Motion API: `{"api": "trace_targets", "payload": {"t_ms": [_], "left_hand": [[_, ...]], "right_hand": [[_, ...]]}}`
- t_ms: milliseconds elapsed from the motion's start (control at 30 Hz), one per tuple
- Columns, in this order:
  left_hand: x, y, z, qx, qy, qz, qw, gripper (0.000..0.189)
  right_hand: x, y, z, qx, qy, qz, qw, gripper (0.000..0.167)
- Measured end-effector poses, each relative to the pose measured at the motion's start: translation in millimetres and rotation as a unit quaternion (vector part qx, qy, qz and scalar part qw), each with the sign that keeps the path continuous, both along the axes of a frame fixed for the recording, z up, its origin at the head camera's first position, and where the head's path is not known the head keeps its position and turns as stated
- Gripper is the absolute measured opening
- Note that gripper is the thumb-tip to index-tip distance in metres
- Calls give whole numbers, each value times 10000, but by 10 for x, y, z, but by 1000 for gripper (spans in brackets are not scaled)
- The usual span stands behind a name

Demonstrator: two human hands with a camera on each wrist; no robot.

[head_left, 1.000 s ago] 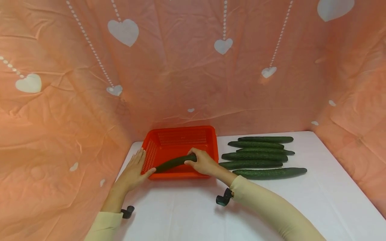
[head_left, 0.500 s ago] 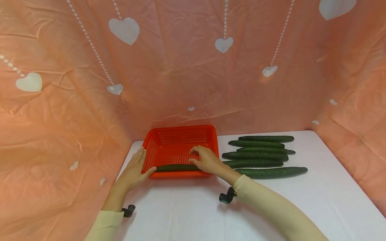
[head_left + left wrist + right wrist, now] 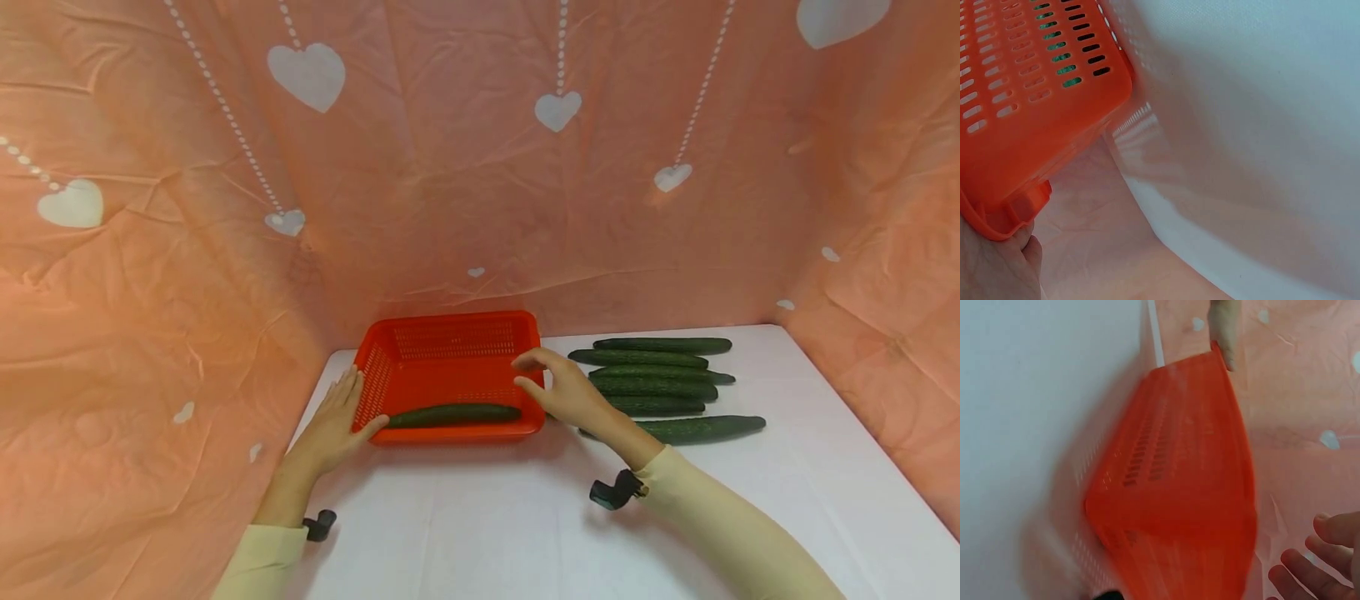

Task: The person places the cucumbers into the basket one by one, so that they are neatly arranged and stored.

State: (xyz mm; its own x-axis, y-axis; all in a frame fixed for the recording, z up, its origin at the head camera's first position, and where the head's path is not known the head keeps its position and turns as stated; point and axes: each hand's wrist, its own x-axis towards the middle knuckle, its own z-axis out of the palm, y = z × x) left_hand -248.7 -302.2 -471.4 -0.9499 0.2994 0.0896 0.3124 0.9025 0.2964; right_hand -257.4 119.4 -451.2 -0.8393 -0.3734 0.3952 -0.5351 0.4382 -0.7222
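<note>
A red perforated plastic basket [image 3: 456, 436] stands at the back left of the white table. One cucumber [image 3: 453, 415] lies lengthwise inside it, along the front wall. My left hand [image 3: 330, 427] rests on the basket's left rim with fingers straight and thumb stretched to the front left corner, near the cucumber's end. The left wrist view shows that hand [image 3: 1000, 265] at the rim. Over the basket's right rim hovers my right hand [image 3: 576, 398], its fingers and thumb spread apart and holding nothing. In the right wrist view its fingers [image 3: 1310, 572] are apart from the basket.
To the right of the basket, several cucumbers [image 3: 652, 389] lie side by side, partly behind my right hand. The frontmost cucumber [image 3: 701, 430] lies a little apart from them. A pink cloth [image 3: 450, 208] with white hearts hangs behind and at the sides.
My right hand laid the cucumber down along the basket's front wall, let go and moved right to the basket's right rim. The left hand stayed in place.
</note>
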Motion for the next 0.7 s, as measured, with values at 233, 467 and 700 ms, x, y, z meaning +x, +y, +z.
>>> {"api": "trace_targets", "payload": {"t_ms": [233, 467, 700], "left_hand": [[0, -12, -16, 8, 20, -52, 10000, 103], [0, -6, -20, 3, 0, -63, 10000, 103], [8, -5, -18, 0, 36, -88, 10000, 102]], "right_hand": [[97, 384, -22, -71, 249, -140, 9996, 27], [213, 874, -110, 305, 421, -237, 9984, 29], [339, 1330, -171, 699, 714, -593, 9932, 30]]}}
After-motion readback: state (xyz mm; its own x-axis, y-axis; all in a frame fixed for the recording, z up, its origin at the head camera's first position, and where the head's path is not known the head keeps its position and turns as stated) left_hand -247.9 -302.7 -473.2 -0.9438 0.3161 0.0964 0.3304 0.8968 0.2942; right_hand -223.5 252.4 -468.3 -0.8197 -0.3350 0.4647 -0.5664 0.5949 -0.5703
